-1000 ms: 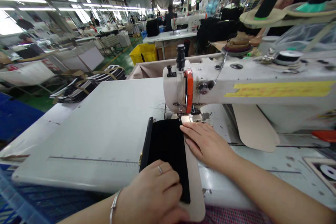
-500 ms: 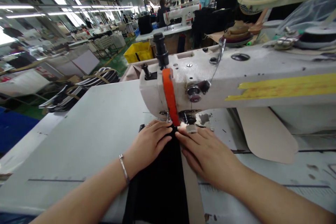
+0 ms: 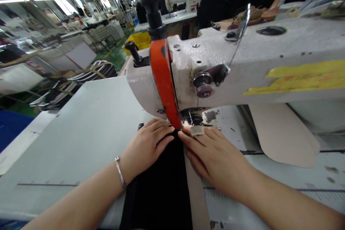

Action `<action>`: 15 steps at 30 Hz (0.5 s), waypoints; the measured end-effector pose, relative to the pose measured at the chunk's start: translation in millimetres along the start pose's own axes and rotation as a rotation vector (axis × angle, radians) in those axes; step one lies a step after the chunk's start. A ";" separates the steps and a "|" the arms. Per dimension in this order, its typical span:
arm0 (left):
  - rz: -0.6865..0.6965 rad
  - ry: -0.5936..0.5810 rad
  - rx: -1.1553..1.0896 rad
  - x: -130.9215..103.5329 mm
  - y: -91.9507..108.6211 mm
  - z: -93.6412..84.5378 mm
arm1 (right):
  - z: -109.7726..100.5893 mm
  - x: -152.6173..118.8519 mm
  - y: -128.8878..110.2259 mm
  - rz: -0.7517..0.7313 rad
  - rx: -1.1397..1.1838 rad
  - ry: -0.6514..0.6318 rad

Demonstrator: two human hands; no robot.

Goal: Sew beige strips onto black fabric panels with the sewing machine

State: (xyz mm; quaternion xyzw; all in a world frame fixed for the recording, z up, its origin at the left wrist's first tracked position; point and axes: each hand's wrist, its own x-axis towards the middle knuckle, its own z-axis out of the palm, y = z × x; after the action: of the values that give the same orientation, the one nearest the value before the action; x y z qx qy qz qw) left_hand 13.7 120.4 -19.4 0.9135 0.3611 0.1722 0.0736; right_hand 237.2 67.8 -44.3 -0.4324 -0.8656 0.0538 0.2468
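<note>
Black cloth (image 3: 163, 190): long axis from worktop's (image 3: 99, 122) near edge toward sewing machine (image 3: 234, 86).
Left hand (image 3: 147, 147) open on it, right hand (image 3: 218, 156) open on beige panel (image 3: 196, 197); yellow tape (image 3: 304, 78) marks illegible.

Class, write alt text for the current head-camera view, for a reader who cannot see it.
A person's left hand and right hand rest on black material and a beige panel along its edge, close under the head of a white sewing machine. Behind is a workshop.
</note>
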 end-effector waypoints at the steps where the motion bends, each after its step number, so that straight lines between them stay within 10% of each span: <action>1: 0.003 0.004 -0.001 0.1 -0.1 -0.2 | 0.1 -0.1 0.0 -0.001 -0.001 0.001; 15: 0.028 0.030 0.004 -6.4 -0.4 1.4 | -1.1 -0.5 0.5 -0.015 0.017 -0.005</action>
State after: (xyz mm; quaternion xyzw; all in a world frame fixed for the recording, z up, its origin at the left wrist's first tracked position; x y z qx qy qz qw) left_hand 9.7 116.3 -22.5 0.9160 0.3496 0.1861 0.0637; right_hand 238.4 67.6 -43.7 -0.4237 -0.8688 0.0605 0.2489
